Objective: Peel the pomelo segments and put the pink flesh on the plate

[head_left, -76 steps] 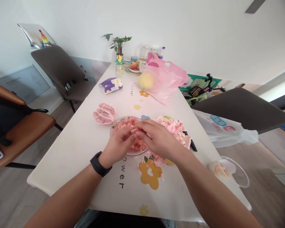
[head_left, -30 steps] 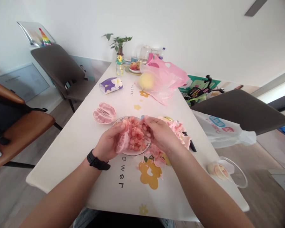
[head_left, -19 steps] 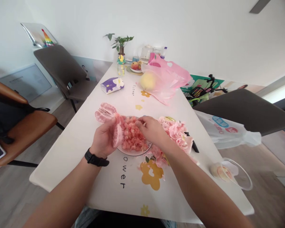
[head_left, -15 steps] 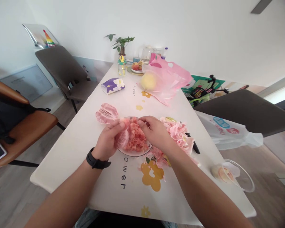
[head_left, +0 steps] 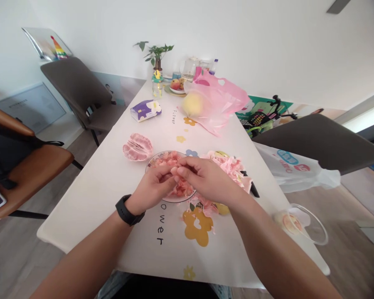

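Over the plate (head_left: 149, 165) my left hand (head_left: 151, 185) and my right hand (head_left: 205, 178) meet, fingers and thumbs pinched together. Between the fingertips shows a small bit of pink pomelo (head_left: 174, 170); most of it is hidden behind the fingers. Loose pink pomelo pulp (head_left: 166, 158) fills the plate beneath both hands. To the left of the plate rests a large peeled pomelo chunk (head_left: 137, 147). Torn pink peel and membrane (head_left: 227, 168) are heaped beside my right hand, with a dark handle (head_left: 254, 189) sticking out at their right.
A pink plastic bag (head_left: 221, 99) with a yellow pomelo (head_left: 192, 104) lies farther back, near a tissue pack (head_left: 146, 110). Behind are a fruit plate (head_left: 177, 90), a bottle (head_left: 157, 86) and a plant (head_left: 157, 56). A clear container (head_left: 310, 224) stands at the right edge.
My hands have come together over the plate. The larger pomelo segment that showed in my left hand is no longer in sight, and more of the plate's left side shows.
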Available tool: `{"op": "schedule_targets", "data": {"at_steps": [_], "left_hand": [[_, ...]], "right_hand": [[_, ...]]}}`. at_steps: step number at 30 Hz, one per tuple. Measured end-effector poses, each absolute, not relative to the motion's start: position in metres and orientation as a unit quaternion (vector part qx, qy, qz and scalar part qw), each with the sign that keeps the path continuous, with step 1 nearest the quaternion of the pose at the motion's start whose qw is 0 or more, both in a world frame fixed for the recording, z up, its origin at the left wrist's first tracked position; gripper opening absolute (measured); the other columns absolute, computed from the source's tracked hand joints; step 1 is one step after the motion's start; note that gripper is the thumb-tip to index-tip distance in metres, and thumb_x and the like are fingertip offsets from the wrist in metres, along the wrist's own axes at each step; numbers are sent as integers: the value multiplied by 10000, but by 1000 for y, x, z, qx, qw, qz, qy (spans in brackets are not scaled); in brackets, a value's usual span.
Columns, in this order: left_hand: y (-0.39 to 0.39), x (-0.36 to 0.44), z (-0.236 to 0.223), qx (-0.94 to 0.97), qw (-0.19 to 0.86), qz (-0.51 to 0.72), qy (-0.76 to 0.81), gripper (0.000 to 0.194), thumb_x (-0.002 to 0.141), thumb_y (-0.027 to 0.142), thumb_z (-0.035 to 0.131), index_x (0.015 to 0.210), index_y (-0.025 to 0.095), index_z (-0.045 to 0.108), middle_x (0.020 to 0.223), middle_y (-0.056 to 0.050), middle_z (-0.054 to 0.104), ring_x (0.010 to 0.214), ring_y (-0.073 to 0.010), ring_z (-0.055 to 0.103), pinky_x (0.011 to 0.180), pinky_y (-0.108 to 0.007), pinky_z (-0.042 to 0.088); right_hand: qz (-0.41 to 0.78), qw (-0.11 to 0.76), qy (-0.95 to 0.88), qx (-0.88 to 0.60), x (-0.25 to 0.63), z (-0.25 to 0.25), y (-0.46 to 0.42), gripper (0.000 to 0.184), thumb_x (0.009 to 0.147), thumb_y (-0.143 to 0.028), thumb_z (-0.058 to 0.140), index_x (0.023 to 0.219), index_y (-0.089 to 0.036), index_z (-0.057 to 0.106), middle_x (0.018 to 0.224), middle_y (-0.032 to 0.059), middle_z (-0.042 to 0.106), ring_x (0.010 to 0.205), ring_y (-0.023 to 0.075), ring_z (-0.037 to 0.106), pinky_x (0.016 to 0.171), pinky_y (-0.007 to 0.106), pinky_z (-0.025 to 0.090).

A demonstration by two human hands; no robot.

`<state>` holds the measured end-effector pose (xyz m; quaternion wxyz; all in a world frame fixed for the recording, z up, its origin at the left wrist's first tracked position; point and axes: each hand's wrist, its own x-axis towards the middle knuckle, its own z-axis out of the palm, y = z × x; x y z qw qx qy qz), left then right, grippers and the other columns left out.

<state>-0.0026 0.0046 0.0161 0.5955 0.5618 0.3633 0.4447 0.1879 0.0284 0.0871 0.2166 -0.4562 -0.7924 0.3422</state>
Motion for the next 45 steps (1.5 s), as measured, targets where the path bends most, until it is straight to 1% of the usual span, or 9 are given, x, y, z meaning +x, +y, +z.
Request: {"op": "schedule_targets", "data": {"at_steps": [8,14,22,27,31,34,38,42,45], "left_hand": [[5,-5,14,539,635,424,356,366,924,526,747,1005,175,680,621,65,416,531,-79,310,486,-217,260],[7,-1,16,557,590,448,375,336,930,507,747,973,178,687,616,66,425,538,-80,324,487,-218,263],[4,-4,15,460,639,496,366,295,882,468,816,931,184,754,648,41,543,532,-73,401,508,-218,349],[7,-3,18,338,684,551,337,239,789,358,891,919,173,811,842,-34,734,778,-149,665,747,-254,553],[9,-6,20,291,746,523,291,222,809,362,844,868,153,798,782,-67,735,731,-198,704,677,-301,581],[9,-7,19,292,761,509,275,249,848,394,796,890,149,798,776,-83,737,723,-228,717,649,-336,589],[9,-5,19,278,733,541,305,218,759,307,860,901,150,808,817,-55,743,779,-191,711,751,-301,589],[9,-4,15,301,722,530,329,261,744,320,889,935,158,817,859,-46,745,792,-166,682,757,-280,553],[9,-5,12,339,696,530,346,263,770,345,890,945,167,811,848,-29,726,792,-147,654,762,-266,525]], "right_hand": [[356,209,-795,-444,195,88,29,257,1053,-338,507,937,-246,716,872,-8,729,788,163,636,719,305,459],[293,248,-787,-483,186,73,30,241,988,-291,554,774,-230,646,761,-12,678,686,145,568,646,303,395],[554,419,-532,-484,185,52,54,174,908,-389,640,888,-221,679,688,-30,626,516,115,485,512,285,386],[352,303,-698,-545,189,49,63,220,955,-251,593,1054,-236,788,924,38,755,800,194,673,780,356,521],[214,207,-799,-523,187,41,66,339,1007,-177,534,1223,-257,782,1182,93,754,1126,268,687,978,414,508],[184,199,-813,-516,185,40,66,275,1046,-221,513,1052,-238,788,1172,95,735,1111,263,679,945,401,500],[161,216,-805,-529,184,47,65,339,1049,-327,559,749,-221,678,908,67,699,909,234,659,802,368,465],[164,213,-799,-538,186,51,66,158,1005,-243,593,891,-225,702,953,59,738,914,227,652,792,356,440],[170,201,-813,-519,189,52,66,245,1043,-234,522,879,-218,703,958,67,730,923,224,645,823,363,440]]}}
